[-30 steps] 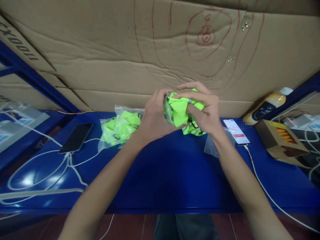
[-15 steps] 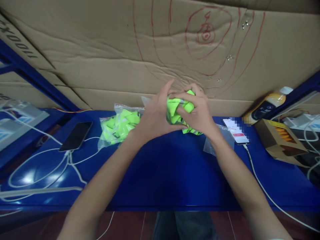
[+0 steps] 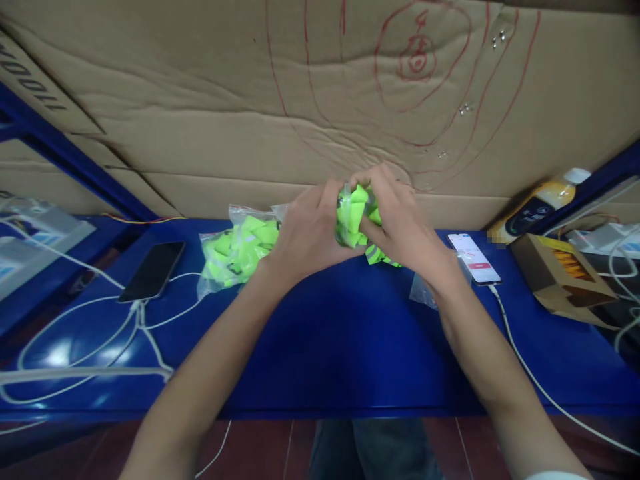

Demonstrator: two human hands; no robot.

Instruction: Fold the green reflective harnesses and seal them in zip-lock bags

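A crumpled neon-green fabric bundle with grey reflective strips (image 3: 356, 217) sits squeezed between both my hands above the back of the blue table (image 3: 340, 347). My left hand (image 3: 307, 233) wraps round its left side. Fingers of my right hand (image 3: 400, 227) are curled over its top and right side. A tail of the green fabric (image 3: 379, 256) hangs out under my right hand. To the left lies a clear plastic bag (image 3: 237, 250) stuffed with more of the same green fabric.
A dark phone (image 3: 151, 271) with white cables (image 3: 90, 333) lies at the left. A lit phone (image 3: 473, 258) on a white cable, an empty clear bag (image 3: 425, 290), a brown carton (image 3: 565, 280) and an orange bottle (image 3: 540, 207) are at the right. Cardboard (image 3: 225, 113) forms the back wall.
Both hands have pressed the green bundle smaller and shifted it slightly back toward the cardboard. My right fingers have closed further over its top.
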